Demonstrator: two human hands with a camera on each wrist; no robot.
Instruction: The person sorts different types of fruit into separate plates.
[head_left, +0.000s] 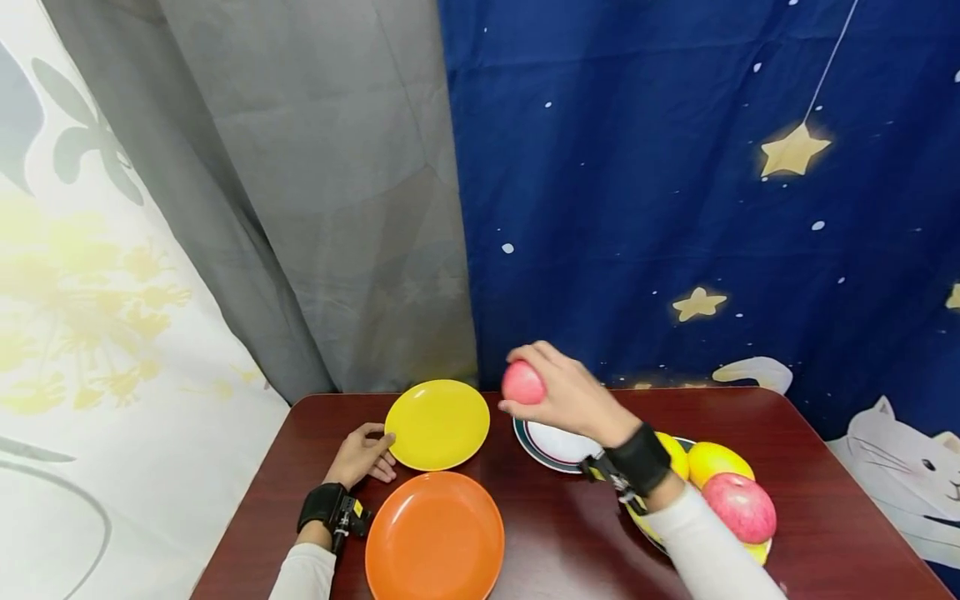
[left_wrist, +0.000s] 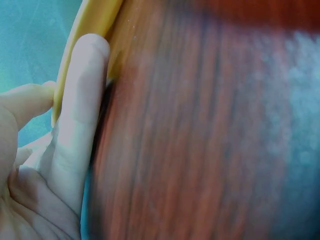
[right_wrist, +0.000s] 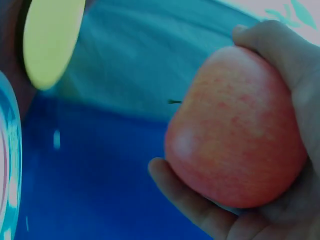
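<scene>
My right hand (head_left: 573, 392) holds a pinkish-red apple (head_left: 523, 382) in the air above the back of the table. In the right wrist view the fingers and thumb curl round this apple (right_wrist: 237, 130), and its short stem points away from the palm. At the left, my left hand (head_left: 363, 457) pinches the near-left rim of a yellow plate (head_left: 438, 425). The left wrist view has the thumb on one side of the yellow rim (left_wrist: 95, 20) and a finger on the other. Just in front of that plate lies an orange plate (head_left: 435, 537).
A white plate with a dark rim (head_left: 551, 446) sits partly hidden beneath my right hand. To the right, a dish holds several yellow fruits (head_left: 720, 462) and another red apple (head_left: 740, 507), with my right forearm across part of it. Curtains (head_left: 600, 208) hang behind the table (head_left: 562, 533).
</scene>
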